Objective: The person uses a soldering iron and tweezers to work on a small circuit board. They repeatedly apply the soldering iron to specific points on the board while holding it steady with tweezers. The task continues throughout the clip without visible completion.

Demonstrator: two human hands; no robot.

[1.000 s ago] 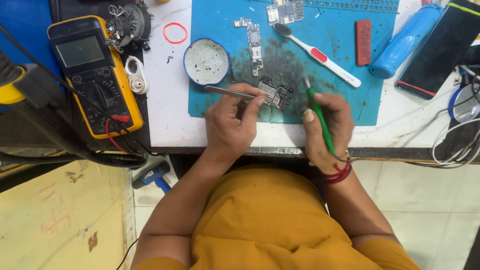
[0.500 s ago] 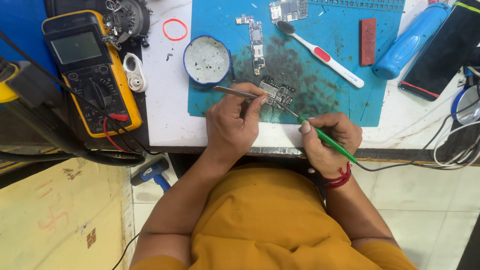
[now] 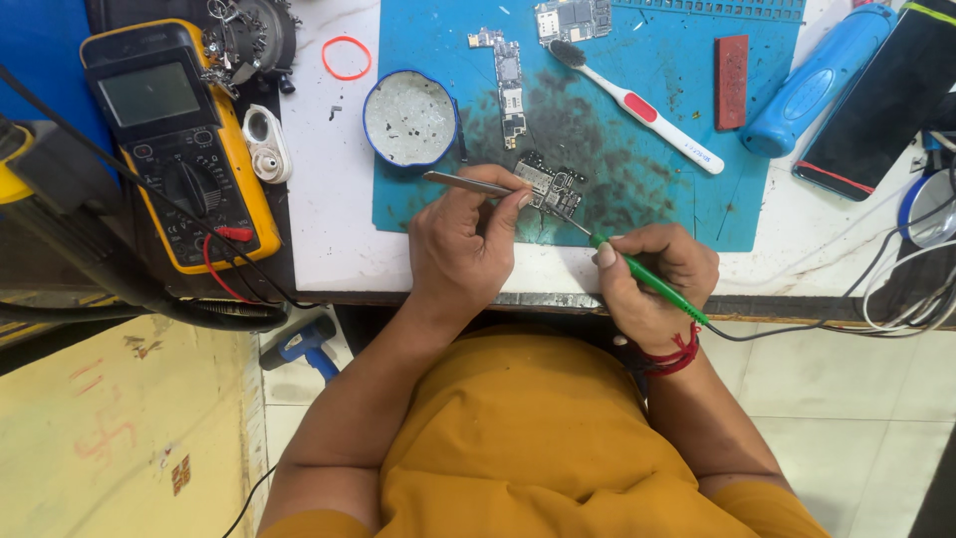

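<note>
- Small circuit board (image 3: 551,186) lies flat on the blue mat (image 3: 687,120), centre of frame, near the mat's lower edge; bare, out of any casing.
- Left hand (image 3: 466,244) closed round metal tweezers (image 3: 468,183); tips sit at the board's left edge, handle runs off toward the left.
- Right hand (image 3: 652,279) gripping a green-handled iron (image 3: 647,279) like a pen; thin tip meets the board's lower right corner. Cable trails off right, past a red thread on the wrist.
- Judgement: work is mid-way – both tools are on the board, so the joint or part is being worked now, not finished. Can't tell which component, too small.
- Long narrow board (image 3: 508,85) and another board piece (image 3: 571,18) lie apart at upper centre of the mat, untouched.
- Round tin (image 3: 409,118) w/ greyish residue at the mat's left edge, just above the left hand.
- White-and-red toothbrush (image 3: 642,108) lies diagonally on the mat, upper right of the board; dark smears on the mat around it suggest cleaning has been done there.
- Yellow multimeter (image 3: 174,139) at upper left on the worktop (image 3: 329,199), red lead plugged in, not in use.
- Left to do, as far as visible: board is still loose, nothing reassembled.
</note>
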